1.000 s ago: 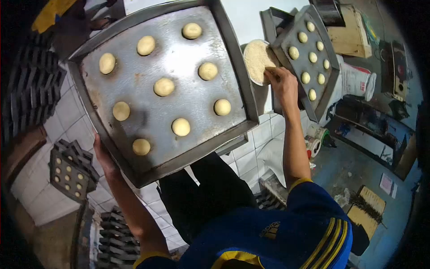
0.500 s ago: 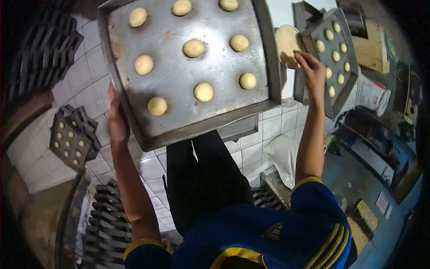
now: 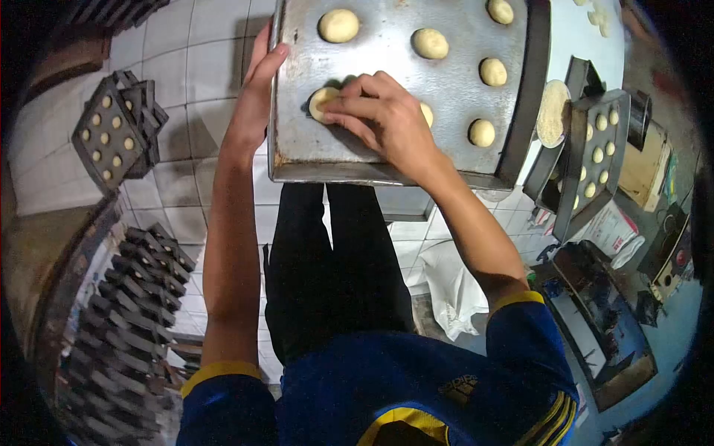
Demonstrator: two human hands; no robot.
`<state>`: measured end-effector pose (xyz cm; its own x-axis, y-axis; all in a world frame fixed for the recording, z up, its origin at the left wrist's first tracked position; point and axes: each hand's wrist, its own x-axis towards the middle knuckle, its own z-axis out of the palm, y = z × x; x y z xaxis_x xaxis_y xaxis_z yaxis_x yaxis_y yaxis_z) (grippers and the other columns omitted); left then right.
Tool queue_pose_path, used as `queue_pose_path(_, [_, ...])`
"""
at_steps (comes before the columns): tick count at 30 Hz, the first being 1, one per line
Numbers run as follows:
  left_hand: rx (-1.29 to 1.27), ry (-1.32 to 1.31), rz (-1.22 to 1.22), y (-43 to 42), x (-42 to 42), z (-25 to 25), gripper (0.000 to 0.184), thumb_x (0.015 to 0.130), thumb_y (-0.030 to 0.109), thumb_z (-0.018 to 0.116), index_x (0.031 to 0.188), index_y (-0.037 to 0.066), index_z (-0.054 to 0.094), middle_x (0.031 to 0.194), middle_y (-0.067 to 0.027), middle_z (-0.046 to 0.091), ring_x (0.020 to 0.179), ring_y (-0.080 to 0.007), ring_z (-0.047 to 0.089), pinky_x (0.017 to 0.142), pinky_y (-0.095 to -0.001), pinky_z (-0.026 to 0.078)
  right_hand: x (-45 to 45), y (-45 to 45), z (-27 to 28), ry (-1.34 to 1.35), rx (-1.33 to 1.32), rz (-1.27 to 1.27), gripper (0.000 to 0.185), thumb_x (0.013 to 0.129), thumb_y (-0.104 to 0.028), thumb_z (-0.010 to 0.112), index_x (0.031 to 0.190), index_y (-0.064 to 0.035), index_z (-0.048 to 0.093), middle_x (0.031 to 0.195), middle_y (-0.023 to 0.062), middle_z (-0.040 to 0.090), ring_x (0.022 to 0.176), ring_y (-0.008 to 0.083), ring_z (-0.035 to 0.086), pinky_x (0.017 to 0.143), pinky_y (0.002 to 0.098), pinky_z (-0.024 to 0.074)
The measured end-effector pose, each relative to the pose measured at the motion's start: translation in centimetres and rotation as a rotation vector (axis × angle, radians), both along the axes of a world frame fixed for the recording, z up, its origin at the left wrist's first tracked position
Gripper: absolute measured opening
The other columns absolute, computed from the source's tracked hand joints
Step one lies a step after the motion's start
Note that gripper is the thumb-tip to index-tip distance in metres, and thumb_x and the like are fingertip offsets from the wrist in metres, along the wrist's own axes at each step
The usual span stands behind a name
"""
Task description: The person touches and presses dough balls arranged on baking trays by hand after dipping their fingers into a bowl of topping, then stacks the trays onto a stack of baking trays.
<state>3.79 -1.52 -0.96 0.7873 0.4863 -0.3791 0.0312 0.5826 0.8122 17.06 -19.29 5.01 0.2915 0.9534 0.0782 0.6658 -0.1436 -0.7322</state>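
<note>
At the left rim of a large metal baking tray (image 3: 394,172), my left hand (image 3: 255,100) grips the edge, its thumb over the top. Several round, pale dough balls (image 3: 339,26) sit spaced out on the tray. My right hand (image 3: 390,123) reaches over the tray with fingers pinched together, the tips at a dough ball (image 3: 320,104) near the front left corner. What the pinch holds, if anything, is hidden. Behind that hand another dough ball (image 3: 426,114) is partly covered. To the tray's right lies a shallow dish (image 3: 553,115) of pale, fine-grained bits.
A second tray of dough balls (image 3: 622,119) rests tilted on another tray at the right. Stacked trays (image 3: 111,141) with dough balls stand on the left, and a tall stack (image 3: 126,320) lower left. A white sack (image 3: 454,286) lies on the floor.
My right hand has moved left from the dish to the dough ball at the tray's front left. The view has shifted, so the tray now appears higher and farther right.
</note>
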Motion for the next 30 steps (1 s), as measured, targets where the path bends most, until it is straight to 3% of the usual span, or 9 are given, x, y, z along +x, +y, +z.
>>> queue_pose_path(7, [0.125,0.130,0.063,-0.4,0.0,0.5,0.073,0.108,0.040,0.055,0.169,0.012,0.030,0.162,-0.0106,0.047,0.145,-0.0233,0.048,0.120,-0.0354,0.035,0.1,0.1,-2.3,-0.360,0.035,0.154,0.020,0.084,-0.020,0.083,0.105,-0.0191,0.082,0.106,-0.0024,0.069,0.090,0.0211,0.063,0.079,0.0358,0.0563])
queue_pose_path(9, [0.128,0.120,0.065,-0.2,0.0,0.5,0.072,0.108,0.041,0.055,0.169,0.010,0.031,0.162,-0.0102,0.047,0.145,-0.0216,0.047,0.121,-0.0343,0.034,0.3,-0.1,-2.2,-0.477,0.015,0.201,0.030,0.088,-0.027,0.081,0.117,-0.0193,0.079,0.113,-0.0018,0.068,0.097,0.0213,0.063,0.086,0.0368,0.0552])
queue_pose_path(11, [0.173,-0.028,0.034,0.4,-0.1,-0.2,0.062,0.110,0.025,0.051,0.165,0.002,0.036,0.163,-0.0129,0.045,0.152,-0.0249,0.038,0.126,-0.0370,0.027,0.3,-0.6,-1.9,-0.509,-0.006,0.250,0.038,0.092,-0.033,0.077,0.127,-0.0195,0.075,0.122,-0.0007,0.067,0.103,0.0225,0.062,0.091,0.0385,0.0540])
queue_pose_path(17, [0.156,0.036,0.041,0.3,0.2,0.2,0.059,0.110,0.023,0.051,0.164,0.006,0.038,0.159,-0.0128,0.049,0.147,-0.0247,0.044,0.123,-0.0360,0.032,1.8,-1.5,-0.5,-0.371,-0.111,0.388,0.060,0.102,-0.047,0.061,0.155,-0.0172,0.055,0.159,0.0029,0.053,0.136,0.0279,0.054,0.113,0.0450,0.0443])
queue_pose_path(22, [0.175,0.069,0.026,0.0,-0.1,-0.3,0.066,0.109,0.032,0.054,0.166,0.007,0.035,0.158,-0.0118,0.050,0.144,-0.0225,0.046,0.121,-0.0353,0.033,0.9,-0.7,-2.0,-0.384,-0.180,0.511,0.064,0.107,-0.050,0.052,0.162,-0.0166,0.045,0.172,0.0029,0.038,0.161,0.0274,0.030,0.131,0.0513,0.0263])
queue_pose_path(25, [0.091,0.129,-0.012,0.0,-0.2,0.1,0.075,0.108,0.040,0.056,0.169,0.008,0.028,0.161,-0.0122,0.048,0.146,-0.0227,0.047,0.121,-0.0365,0.035,2.6,-1.4,0.1,-0.421,-0.132,0.511,0.064,0.107,-0.049,0.053,0.162,-0.0176,0.046,0.171,0.0023,0.039,0.159,0.0281,0.034,0.130,0.0516,0.0298])
queue_pose_path(26, [0.097,0.164,0.008,-0.1,-0.3,0.0,0.077,0.107,0.041,0.056,0.170,0.008,0.026,0.161,-0.0128,0.047,0.146,-0.0243,0.047,0.121,-0.0380,0.036,3.6,-2.0,1.9,-0.283,-0.117,0.398,0.053,0.107,-0.037,0.060,0.156,-0.0165,0.054,0.166,0.0077,0.047,0.153,0.0303,0.044,0.125,0.0494,0.0377])
queue_pose_path(28, [0.109,0.194,0.019,-0.1,0.1,0.2,0.079,0.106,0.042,0.057,0.170,0.008,0.024,0.161,-0.0133,0.047,0.146,-0.0258,0.048,0.121,-0.0394,0.037,7.4,-8.1,4.9,-0.182,0.007,-0.342,0.033,0.101,-0.003,0.064,0.133,-0.0039,0.070,0.142,0.0179,0.068,0.129,0.0316,0.067,0.107,0.0405,0.0530])
queue_pose_path(30, [0.001,0.145,0.014,0.0,0.2,0.6,0.083,0.105,0.045,0.057,0.171,0.009,0.021,0.162,-0.0142,0.046,0.148,-0.0285,0.046,0.122,-0.0421,0.037,11.7,-14.3,6.6,-0.353,-0.014,-0.730,0.025,0.103,-0.004,0.065,0.127,0.0018,0.072,0.123,0.0144,0.074,0.109,0.0245,0.073,0.100,0.0337,0.0562])
